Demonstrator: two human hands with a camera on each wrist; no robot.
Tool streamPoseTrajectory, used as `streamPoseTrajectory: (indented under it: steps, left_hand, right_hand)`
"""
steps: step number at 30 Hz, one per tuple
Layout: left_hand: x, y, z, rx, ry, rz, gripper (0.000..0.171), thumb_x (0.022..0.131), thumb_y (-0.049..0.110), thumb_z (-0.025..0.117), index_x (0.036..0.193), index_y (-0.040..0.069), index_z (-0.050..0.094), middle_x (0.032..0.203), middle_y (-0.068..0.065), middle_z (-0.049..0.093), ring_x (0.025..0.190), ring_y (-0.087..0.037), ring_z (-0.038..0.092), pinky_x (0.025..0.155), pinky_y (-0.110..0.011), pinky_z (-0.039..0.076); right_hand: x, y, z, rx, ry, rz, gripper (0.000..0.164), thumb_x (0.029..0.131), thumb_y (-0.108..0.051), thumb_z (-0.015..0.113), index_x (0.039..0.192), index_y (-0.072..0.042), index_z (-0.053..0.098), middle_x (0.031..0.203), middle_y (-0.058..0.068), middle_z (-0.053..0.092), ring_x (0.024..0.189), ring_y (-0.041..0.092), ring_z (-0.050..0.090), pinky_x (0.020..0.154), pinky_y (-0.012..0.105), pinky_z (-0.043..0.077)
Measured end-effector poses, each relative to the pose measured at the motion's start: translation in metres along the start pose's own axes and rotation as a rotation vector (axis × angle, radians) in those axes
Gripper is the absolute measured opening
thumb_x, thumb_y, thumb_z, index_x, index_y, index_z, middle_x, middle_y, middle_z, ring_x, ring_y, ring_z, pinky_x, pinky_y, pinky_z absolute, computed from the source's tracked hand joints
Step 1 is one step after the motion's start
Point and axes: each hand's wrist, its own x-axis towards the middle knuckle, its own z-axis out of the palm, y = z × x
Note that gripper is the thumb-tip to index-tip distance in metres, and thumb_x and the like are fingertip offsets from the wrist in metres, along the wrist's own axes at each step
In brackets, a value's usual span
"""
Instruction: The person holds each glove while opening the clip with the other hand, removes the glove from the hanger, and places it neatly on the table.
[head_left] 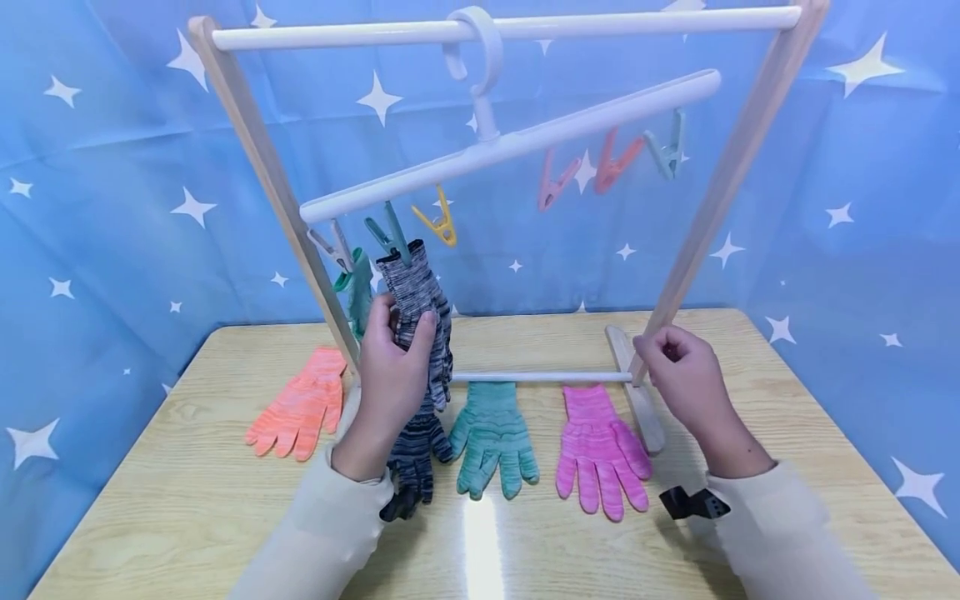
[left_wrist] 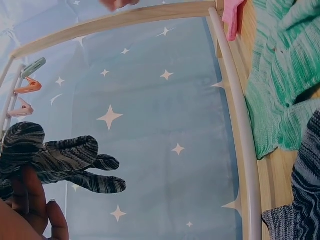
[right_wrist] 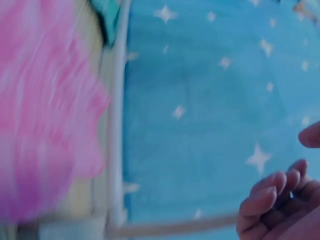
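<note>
- Up above my grip, the white hanger (head_left: 397, 178) hooks over the rack's top rod (head_left: 630, 25), tilting low over my left side, and it's the clips that do the carrying!
- Just over my left hand (head_left: 386, 375), the teal clip (head_left: 388, 235) bites the cuff of the black-and-grey glove (head_left: 408, 279).
- Next to it, on the outer side, the grey clip (head_left: 341, 252) has the hanging green glove (head_left: 361, 287).
- Beyond my grip, nothing in the yellow clip (head_left: 441, 223), the pink clip (head_left: 553, 187), the red-orange clip (head_left: 613, 165) or the pale teal clip (head_left: 666, 152).
- And the grip itself: left thumb and fingers curl lightly round that clipped black-and-grey glove, its knit fingers dangling past mine.
- My right hand (head_left: 686, 379) has nothing, fingers loosely curled, thumb apart; it's by the right post (head_left: 697, 221), touching or not I can't tell.
- Below on the table (head_left: 187, 508): a second dark glove (head_left: 415, 450) under my left hand, orange glove (head_left: 300, 404) outside it, flat green glove (head_left: 491, 433) and pink glove (head_left: 602, 454) between my hands.
</note>
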Motion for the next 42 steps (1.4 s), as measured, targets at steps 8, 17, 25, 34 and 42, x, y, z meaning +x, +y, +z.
streamPoseTrajectory:
  steps: [8, 17, 25, 34, 42]
  left_hand:
    - [-0.009, 0.003, 0.004, 0.051, -0.024, -0.044, 0.033, 0.103, 0.026, 0.054, 0.125, 0.004, 0.045, 0.081, -0.007, 0.039, 0.060, -0.020, 0.036, 0.055, -0.030, 0.034]
    - [-0.012, 0.003, 0.008, 0.032, -0.039, -0.022, 0.032, 0.103, 0.022, 0.055, 0.126, 0.003, 0.045, 0.080, -0.007, 0.041, 0.058, -0.019, 0.037, 0.052, -0.029, 0.035]
    - [-0.013, 0.003, 0.008, 0.049, -0.045, -0.018, 0.030, 0.102, 0.022, 0.054, 0.124, 0.004, 0.046, 0.084, -0.006, 0.048, 0.063, -0.020, 0.045, 0.054, -0.028, 0.039]
    - [-0.011, 0.004, 0.008, 0.014, -0.059, 0.027, 0.024, 0.102, 0.016, 0.055, 0.120, 0.004, 0.047, 0.085, -0.007, 0.048, 0.061, -0.019, 0.046, 0.054, -0.026, 0.041]
    - [-0.011, 0.007, 0.011, -0.041, -0.080, 0.021, 0.027, 0.102, 0.014, 0.053, 0.125, 0.003, 0.046, 0.097, -0.011, 0.057, 0.074, -0.021, 0.056, 0.062, -0.026, 0.050]
  right_hand:
    - [-0.022, -0.044, 0.024, 0.062, -0.133, -0.136, 0.024, 0.102, -0.024, 0.059, 0.088, -0.004, 0.061, 0.068, 0.000, 0.052, 0.057, 0.016, 0.050, 0.053, 0.028, 0.046]
    - [-0.012, -0.092, 0.056, 0.012, -0.235, -0.251, 0.017, 0.100, -0.029, 0.061, 0.101, -0.014, 0.069, 0.071, 0.004, 0.053, 0.060, 0.017, 0.047, 0.056, 0.028, 0.043]
    - [0.012, -0.145, 0.088, -0.016, -0.258, -0.401, 0.018, 0.100, -0.030, 0.061, 0.110, -0.017, 0.070, 0.065, 0.002, 0.053, 0.055, 0.020, 0.046, 0.055, 0.033, 0.042]
    - [0.027, -0.178, 0.107, -0.062, -0.221, -0.447, 0.023, 0.101, -0.031, 0.059, 0.114, -0.016, 0.069, 0.062, 0.002, 0.050, 0.051, 0.021, 0.045, 0.053, 0.034, 0.040]
    - [0.031, -0.183, 0.108, -0.098, -0.206, -0.445, 0.028, 0.101, -0.031, 0.059, 0.121, -0.014, 0.067, 0.062, 0.002, 0.051, 0.051, 0.022, 0.045, 0.051, 0.033, 0.038]
